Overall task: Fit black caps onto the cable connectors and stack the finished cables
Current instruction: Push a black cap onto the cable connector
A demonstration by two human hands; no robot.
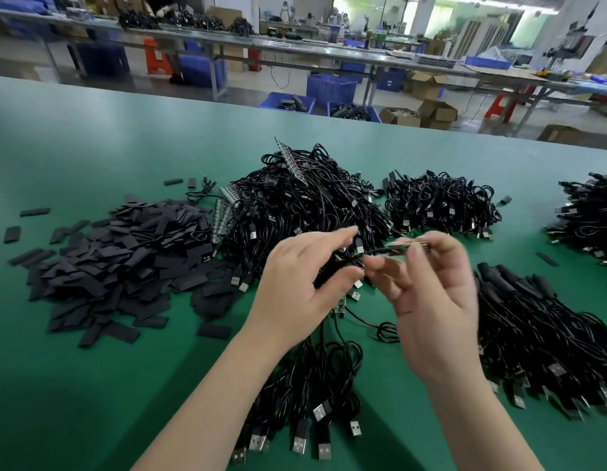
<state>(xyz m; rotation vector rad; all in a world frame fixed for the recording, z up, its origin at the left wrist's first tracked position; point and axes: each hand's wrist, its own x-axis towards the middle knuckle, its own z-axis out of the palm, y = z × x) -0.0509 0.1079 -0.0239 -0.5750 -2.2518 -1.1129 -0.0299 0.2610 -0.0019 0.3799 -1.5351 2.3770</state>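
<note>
Above cables (315, 212), hands (370, 266) pinching connector (393, 249)

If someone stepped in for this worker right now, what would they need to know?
Left hand pinches a cable; several more hang below it. Right hand pinches a thin dark piece near the left fingertips; motion blur hides whether it is a cap.
Loose black caps lie in a heap on the left, a big cable pile sits ahead, and a neat stack of cables lies on the right.
Done: apparently that right-hand stack.
Left: the big pile.
</note>
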